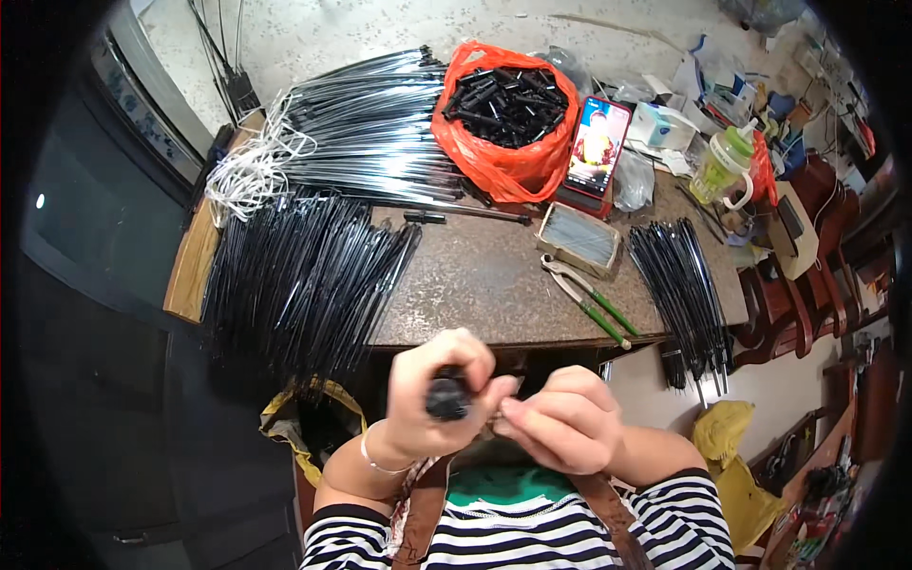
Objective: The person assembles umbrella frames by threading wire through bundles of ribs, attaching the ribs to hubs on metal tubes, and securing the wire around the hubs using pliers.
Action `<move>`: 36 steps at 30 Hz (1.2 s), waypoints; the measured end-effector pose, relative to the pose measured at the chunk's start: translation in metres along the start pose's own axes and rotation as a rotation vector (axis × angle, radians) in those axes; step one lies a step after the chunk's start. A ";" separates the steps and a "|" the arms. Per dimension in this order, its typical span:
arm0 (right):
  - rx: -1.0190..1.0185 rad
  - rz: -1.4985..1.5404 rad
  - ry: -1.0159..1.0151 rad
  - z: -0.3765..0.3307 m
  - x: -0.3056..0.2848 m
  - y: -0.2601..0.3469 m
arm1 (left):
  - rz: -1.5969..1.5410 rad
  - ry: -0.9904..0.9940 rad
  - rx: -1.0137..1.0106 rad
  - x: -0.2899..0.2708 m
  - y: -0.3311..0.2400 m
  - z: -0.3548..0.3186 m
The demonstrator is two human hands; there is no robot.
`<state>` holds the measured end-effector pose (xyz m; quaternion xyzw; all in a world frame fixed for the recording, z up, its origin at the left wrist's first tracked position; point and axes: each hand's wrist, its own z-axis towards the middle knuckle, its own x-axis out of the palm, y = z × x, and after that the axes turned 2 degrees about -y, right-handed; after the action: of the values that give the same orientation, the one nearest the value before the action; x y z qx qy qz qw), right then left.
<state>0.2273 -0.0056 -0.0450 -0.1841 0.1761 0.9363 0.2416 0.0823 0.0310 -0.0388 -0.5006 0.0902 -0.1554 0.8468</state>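
My left hand is wrapped round a black round-ended bundle, seen nearly end-on and blurred, so its exact kind cannot be told. Close beside it, my right hand is closed, thumb and forefinger pinched near the left thumb. Whatever lies between those fingertips is too small to make out. Both hands are in front of my chest, just off the table's near edge. Green-handled pliers lie beyond the right hand, beside a small open box of thin grey wires.
Black rod bundles lie on the table's left and right. Shiny metal rods with white strings lie behind. A red bag holds black tubular parts; a phone and a green bottle stand nearby.
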 end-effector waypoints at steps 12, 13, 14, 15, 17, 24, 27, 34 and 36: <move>0.845 -0.587 0.791 -0.073 -0.028 -0.026 | -0.108 0.042 -0.244 -0.021 -0.021 -0.003; 1.088 -0.116 0.618 -0.074 -0.025 -0.027 | -0.107 0.057 -0.254 -0.020 -0.023 -0.002; 1.290 0.369 0.425 -0.066 -0.019 -0.024 | -0.077 0.065 -0.258 -0.022 -0.027 -0.001; 1.665 0.919 0.040 -0.052 -0.019 -0.008 | -0.047 0.033 -0.238 -0.024 -0.028 0.000; 1.617 1.105 0.155 -0.029 -0.026 0.014 | -0.058 -0.030 -0.263 -0.034 -0.028 -0.004; 0.176 -0.229 0.350 0.012 -0.048 0.052 | 0.117 -0.178 -0.189 -0.039 -0.036 -0.025; 0.032 -0.329 0.367 0.015 -0.049 0.053 | 0.208 -0.221 -0.089 -0.041 -0.037 -0.031; 0.837 0.907 0.523 0.013 -0.036 0.048 | 0.142 -0.120 -0.064 -0.063 -0.044 -0.037; 1.368 1.707 0.579 -0.022 -0.024 0.042 | -0.205 0.047 -0.120 -0.062 -0.049 -0.031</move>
<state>0.2306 -0.0582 -0.0437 -0.0428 0.7688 0.4244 -0.4763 0.0065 0.0057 -0.0112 -0.5530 0.0675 -0.2473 0.7928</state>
